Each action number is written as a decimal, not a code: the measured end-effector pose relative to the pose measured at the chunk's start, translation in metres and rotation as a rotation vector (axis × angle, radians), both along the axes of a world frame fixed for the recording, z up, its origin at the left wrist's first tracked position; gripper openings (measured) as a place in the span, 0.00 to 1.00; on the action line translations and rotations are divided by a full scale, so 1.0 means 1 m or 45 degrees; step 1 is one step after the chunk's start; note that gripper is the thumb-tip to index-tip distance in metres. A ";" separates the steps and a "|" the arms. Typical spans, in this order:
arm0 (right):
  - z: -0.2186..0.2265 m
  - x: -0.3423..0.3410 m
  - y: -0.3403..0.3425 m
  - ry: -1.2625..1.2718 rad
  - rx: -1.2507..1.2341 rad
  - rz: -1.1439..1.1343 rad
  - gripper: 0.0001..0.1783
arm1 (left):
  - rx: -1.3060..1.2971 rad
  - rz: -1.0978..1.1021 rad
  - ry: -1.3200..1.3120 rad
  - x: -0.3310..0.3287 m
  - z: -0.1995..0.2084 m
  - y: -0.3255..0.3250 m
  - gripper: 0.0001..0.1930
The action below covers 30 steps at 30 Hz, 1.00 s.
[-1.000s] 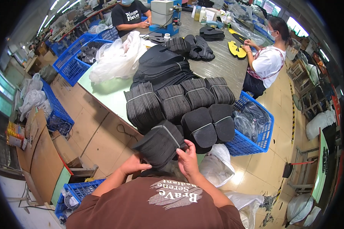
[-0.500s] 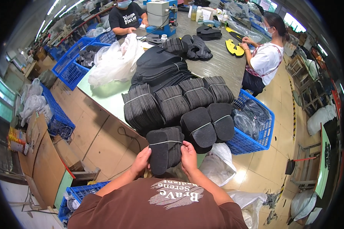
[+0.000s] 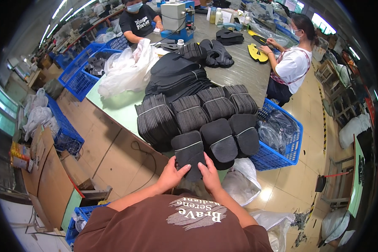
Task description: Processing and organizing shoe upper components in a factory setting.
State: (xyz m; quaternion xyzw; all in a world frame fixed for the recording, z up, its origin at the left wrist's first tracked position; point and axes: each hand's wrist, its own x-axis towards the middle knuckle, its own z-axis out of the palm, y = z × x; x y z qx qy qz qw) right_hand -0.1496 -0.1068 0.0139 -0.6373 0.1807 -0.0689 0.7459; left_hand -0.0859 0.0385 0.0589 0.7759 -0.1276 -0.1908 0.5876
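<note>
Black sole bundle [image 3: 189,152], banded, held at near counter [image 3: 113,107] edge by both hands: left hand [image 3: 171,173], right hand [image 3: 209,174] gripping its lower end. Banded bundles [image 3: 197,111] stacked just behind, touching. Blue basket [image 3: 279,134] right of counter, white plastic bag [image 3: 126,69] further back. Two seated workers at far side. Pale tiled floor, blue crates left.

Sole bundle [image 3: 189,152] left of basket [image 3: 281,155]
</note>
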 end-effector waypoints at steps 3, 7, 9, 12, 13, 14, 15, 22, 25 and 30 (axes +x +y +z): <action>-0.012 0.003 -0.003 -0.079 0.185 -0.023 0.27 | 0.163 -0.128 0.357 0.000 -0.006 0.004 0.34; -0.004 -0.008 -0.004 0.015 -0.161 -0.094 0.25 | 0.142 -0.108 0.189 0.005 -0.013 0.007 0.34; 0.047 -0.025 0.001 0.044 -0.840 -0.071 0.22 | 0.167 -0.096 0.179 0.012 -0.031 0.018 0.33; 0.090 -0.026 -0.014 -0.153 -1.016 -0.081 0.14 | 0.145 -0.129 0.273 0.020 -0.008 0.026 0.29; 0.098 -0.023 -0.020 -0.344 -1.141 -0.058 0.12 | 0.098 -0.149 0.373 0.023 0.003 0.031 0.27; 0.109 -0.015 -0.022 -0.461 -1.157 -0.128 0.07 | 0.161 -0.024 0.424 0.030 -0.004 0.041 0.15; 0.119 -0.003 -0.023 -0.478 -1.151 -0.118 0.07 | -0.022 0.203 0.394 0.035 -0.019 0.060 0.10; 0.116 0.130 -0.019 -0.279 -0.584 0.321 0.34 | -0.322 0.475 0.263 0.108 0.031 0.084 0.23; 0.108 0.158 0.000 -0.104 -0.549 0.469 0.36 | -0.141 0.377 0.252 0.111 0.042 0.067 0.27; 0.116 0.145 -0.025 -0.159 0.190 0.226 0.30 | 0.046 0.115 -0.784 0.117 0.102 0.036 0.30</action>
